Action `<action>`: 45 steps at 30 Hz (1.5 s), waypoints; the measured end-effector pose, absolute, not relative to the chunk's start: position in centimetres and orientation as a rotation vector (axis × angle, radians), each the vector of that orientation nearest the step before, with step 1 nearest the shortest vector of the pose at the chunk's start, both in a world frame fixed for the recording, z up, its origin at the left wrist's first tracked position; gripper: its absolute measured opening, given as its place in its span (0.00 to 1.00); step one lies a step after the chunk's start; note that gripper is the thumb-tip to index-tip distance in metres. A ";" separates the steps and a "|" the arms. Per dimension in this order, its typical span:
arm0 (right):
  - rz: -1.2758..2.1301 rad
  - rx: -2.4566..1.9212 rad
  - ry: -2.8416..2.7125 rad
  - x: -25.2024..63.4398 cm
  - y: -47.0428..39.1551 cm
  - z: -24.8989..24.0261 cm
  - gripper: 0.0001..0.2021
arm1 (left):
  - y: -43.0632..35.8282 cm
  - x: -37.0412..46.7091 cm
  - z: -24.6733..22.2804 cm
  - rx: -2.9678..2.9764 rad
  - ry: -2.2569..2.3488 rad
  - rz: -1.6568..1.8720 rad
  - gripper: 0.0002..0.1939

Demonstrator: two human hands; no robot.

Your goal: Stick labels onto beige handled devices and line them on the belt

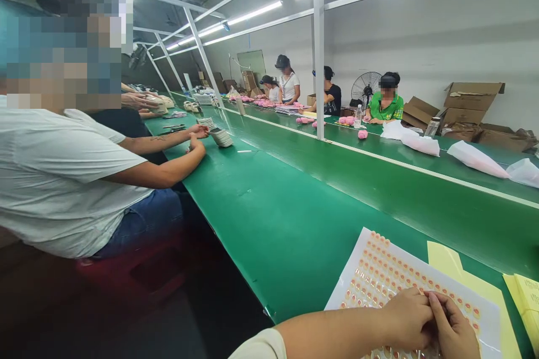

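Note:
Low at the right, my left hand (405, 315) and my right hand (455, 326) meet over a white sheet (343, 286). Rows of small glossy oval stickers (389, 269), cream with orange-red centres, cover the sheet. Both hands are closed, thumbs and fingertips pressed together. Whatever lies between them is hidden or too small to name. My hands cover the lower part of the sheet. Pale yellow paper (446, 257) pokes out from beneath its far right side.
A yellow paper stack (524, 297) lies at the right edge. Left of me, a co-worker (76, 168) sits with hands by stacked pale pieces (221, 137). A metal post (319, 67) rises beyond. Across the green table (261, 202), people handle pink items near white bags (475, 158).

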State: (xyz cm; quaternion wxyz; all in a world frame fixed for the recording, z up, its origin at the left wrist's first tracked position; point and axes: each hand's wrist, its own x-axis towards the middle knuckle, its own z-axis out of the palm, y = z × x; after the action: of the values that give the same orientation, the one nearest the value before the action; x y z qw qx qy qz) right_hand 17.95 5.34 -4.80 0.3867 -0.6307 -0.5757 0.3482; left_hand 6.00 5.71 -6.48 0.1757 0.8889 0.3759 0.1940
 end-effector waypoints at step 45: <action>0.900 -1.539 -1.442 17.8 3.9 -5.7 0.23 | 4.4 5.6 -5.8 2.585 1.056 0.539 0.09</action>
State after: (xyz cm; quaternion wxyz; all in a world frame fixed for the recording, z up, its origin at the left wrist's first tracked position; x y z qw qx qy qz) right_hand 17.85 3.88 -5.69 0.4117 -0.6116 -0.5731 0.3578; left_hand 5.62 4.45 -5.82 0.1482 0.8989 0.3673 0.1874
